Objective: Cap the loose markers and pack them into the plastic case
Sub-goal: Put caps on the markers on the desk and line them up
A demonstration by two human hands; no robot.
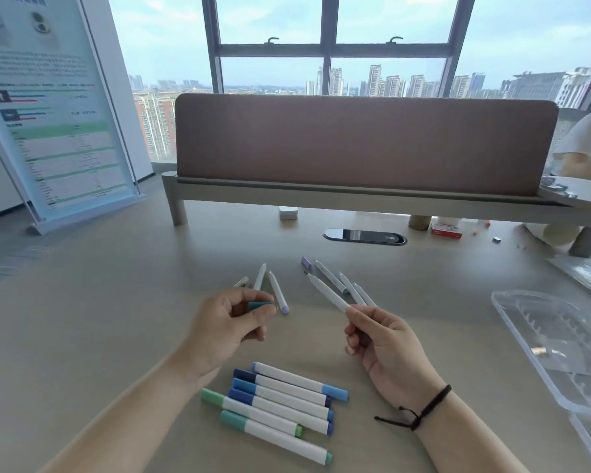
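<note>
Standing beside the desk point(116, 302), one notes:

Open room: bare desk surface to the left of the hands and toward the left edge; the right edge is taken up by a clear plastic case point(553, 339), lying open and apart from the markers.

Capped markers point(280, 404): six, side by side near the front edge, caps in blues and greens.

Loose markers point(348, 285): a scatter past the hands toward the desk's middle, with a lilac cap point(306, 262) beside them and two more uncapped markers point(270, 285) further left.

Writing: a standing sign point(52, 107) off the far left corner; its print is too blurred to read.

Left hand point(229, 332): raised off the desk, fingers curled, thumb and forefinger pinching a teal cap point(260, 305).

Right hand point(386, 343): raised, fingers closed on the end of a white marker point(328, 293), its tip pointing away toward the far edge. Dark cord point(427, 404) at the wrist.
</note>
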